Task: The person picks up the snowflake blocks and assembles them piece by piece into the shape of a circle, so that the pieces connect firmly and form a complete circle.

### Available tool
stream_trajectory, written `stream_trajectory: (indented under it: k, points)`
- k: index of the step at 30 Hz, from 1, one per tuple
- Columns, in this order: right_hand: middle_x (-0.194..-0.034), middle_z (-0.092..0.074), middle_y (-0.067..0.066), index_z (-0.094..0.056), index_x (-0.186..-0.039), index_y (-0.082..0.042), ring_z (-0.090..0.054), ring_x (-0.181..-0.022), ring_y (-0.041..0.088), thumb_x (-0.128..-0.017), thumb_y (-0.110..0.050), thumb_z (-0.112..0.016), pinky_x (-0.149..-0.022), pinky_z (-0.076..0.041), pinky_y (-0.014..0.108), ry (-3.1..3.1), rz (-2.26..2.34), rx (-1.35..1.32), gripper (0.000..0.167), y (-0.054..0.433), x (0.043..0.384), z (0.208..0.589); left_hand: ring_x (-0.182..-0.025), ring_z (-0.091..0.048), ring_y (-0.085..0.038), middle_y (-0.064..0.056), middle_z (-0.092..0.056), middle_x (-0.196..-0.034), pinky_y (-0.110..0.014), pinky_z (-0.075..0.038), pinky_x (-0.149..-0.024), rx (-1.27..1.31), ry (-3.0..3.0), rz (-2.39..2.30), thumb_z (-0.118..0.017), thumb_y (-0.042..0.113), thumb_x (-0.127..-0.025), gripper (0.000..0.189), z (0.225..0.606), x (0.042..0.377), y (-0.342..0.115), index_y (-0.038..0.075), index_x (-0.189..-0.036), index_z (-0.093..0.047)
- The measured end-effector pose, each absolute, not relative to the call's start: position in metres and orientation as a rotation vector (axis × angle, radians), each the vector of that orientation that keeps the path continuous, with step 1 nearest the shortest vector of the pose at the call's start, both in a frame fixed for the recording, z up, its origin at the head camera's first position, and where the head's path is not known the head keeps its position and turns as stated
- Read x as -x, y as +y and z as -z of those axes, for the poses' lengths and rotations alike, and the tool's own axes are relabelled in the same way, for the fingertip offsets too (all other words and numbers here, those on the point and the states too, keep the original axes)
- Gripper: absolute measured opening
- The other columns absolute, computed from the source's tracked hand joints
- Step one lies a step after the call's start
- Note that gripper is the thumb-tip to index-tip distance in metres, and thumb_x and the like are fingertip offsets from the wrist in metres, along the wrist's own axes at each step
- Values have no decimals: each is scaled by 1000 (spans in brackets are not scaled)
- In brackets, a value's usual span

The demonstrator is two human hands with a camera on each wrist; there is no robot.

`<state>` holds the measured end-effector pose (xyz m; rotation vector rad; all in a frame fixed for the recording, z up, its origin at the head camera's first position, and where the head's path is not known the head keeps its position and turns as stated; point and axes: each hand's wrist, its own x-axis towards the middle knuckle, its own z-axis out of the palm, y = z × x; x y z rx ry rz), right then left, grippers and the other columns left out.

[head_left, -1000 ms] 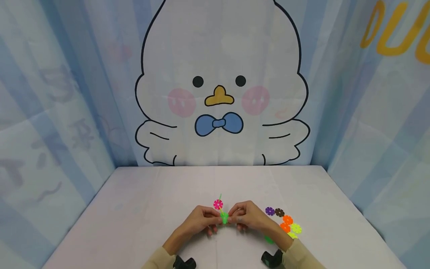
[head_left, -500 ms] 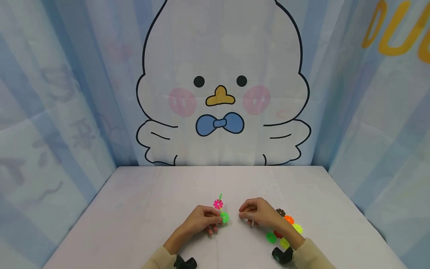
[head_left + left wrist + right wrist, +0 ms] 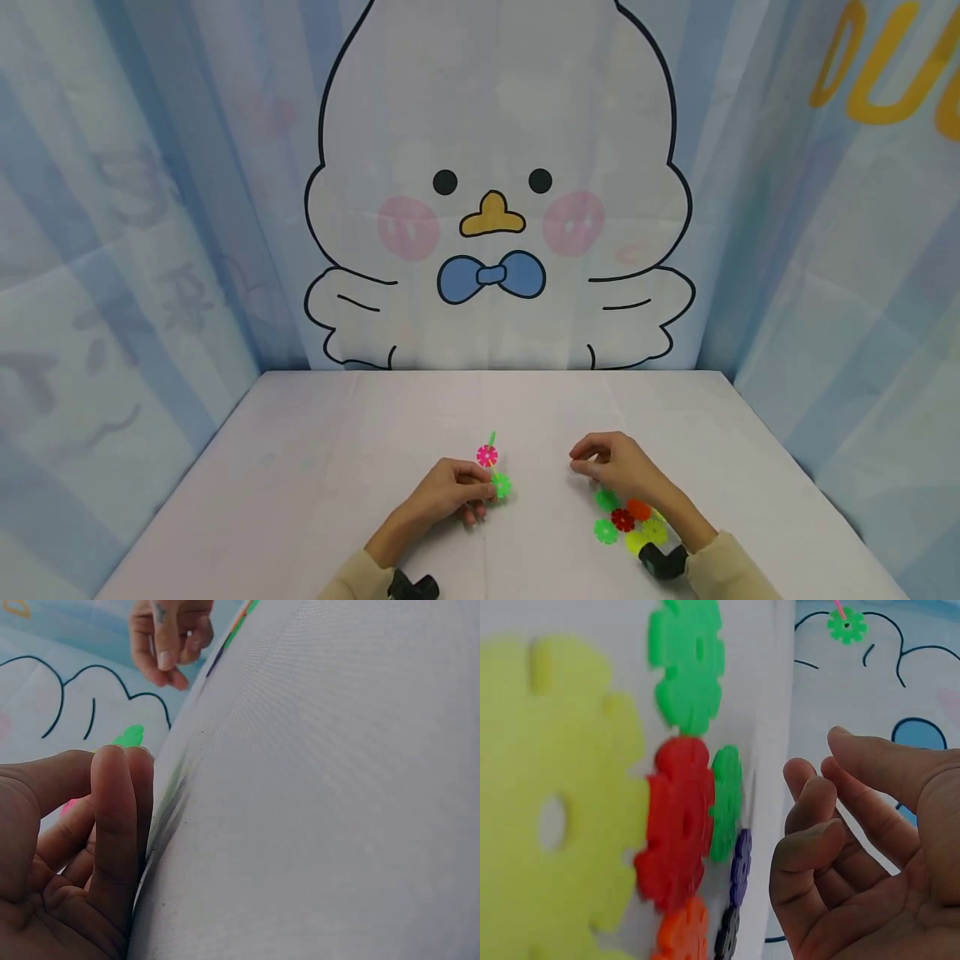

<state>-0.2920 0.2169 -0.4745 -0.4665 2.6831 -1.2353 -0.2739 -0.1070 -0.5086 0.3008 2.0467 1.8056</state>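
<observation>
My left hand [image 3: 452, 490] pinches a green notched plastic disc [image 3: 502, 486] between thumb and fingers. Joined to that disc is a short chain running away from me, with a pink disc [image 3: 487, 455] and another green disc [image 3: 492, 438] seen nearly edge-on at the far end. In the left wrist view the fingers hide most of the chain. My right hand [image 3: 622, 462] hovers right of the chain, its fingers loosely bent and nothing between them. Below and beside it lie loose discs, among them a red disc [image 3: 681, 821] and a yellow disc [image 3: 525, 817].
Also in the loose group are a green disc [image 3: 606, 531], an orange disc [image 3: 639, 510], a purple disc [image 3: 741, 866] and a dark disc [image 3: 727, 934]. They lie on the white table [image 3: 360, 417]. Behind stands a curtain [image 3: 487, 333] printed with a cartoon bird.
My right hand has let go of the green disc at the chain's near end and moved right, over the loose discs. The left hand keeps its hold and its place.
</observation>
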Motion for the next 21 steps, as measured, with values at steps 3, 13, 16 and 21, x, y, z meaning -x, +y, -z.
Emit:
stream_trajectory:
  k: [3,13,16,21]
  points:
    - [-107,-79,6,-78,-107,-10,-62,-78,16,-96,-23,-79,-68,-55,20,2758,1176,453,17,225,292,472,-60,-65,-7,-6,-79,-85,-19,-55,-53,-297,2050,-1804,-78,9,-95,16,508,274,-107,-2,-105,-75]
    - [-108,-77,6,-79,-110,-11,-55,-74,16,-91,-19,-84,-61,-50,21,2829,1033,397,22,251,290,471,-61,-66,-8,-7,-80,-87,-19,-56,-53,-298,2065,-1787,-77,10,-96,16,510,274,-107,-1,-107,-75]
    - [-110,-75,6,-79,-111,-10,-52,-78,16,-88,-19,-86,-63,-48,20,2850,978,397,25,254,289,473,-61,-66,-8,-7,-80,-89,-20,-56,-54,-298,2067,-1782,-77,11,-96,16,510,274,-107,-1,-107,-74]
    - [-110,-68,7,-80,-112,-10,-52,-86,17,-86,-21,-89,-69,-48,18,2860,917,425,30,255,289,475,-63,-67,-9,-8,-81,-92,-20,-57,-54,-297,2057,-1799,-77,10,-96,17,511,275,-107,-2,-108,-74]
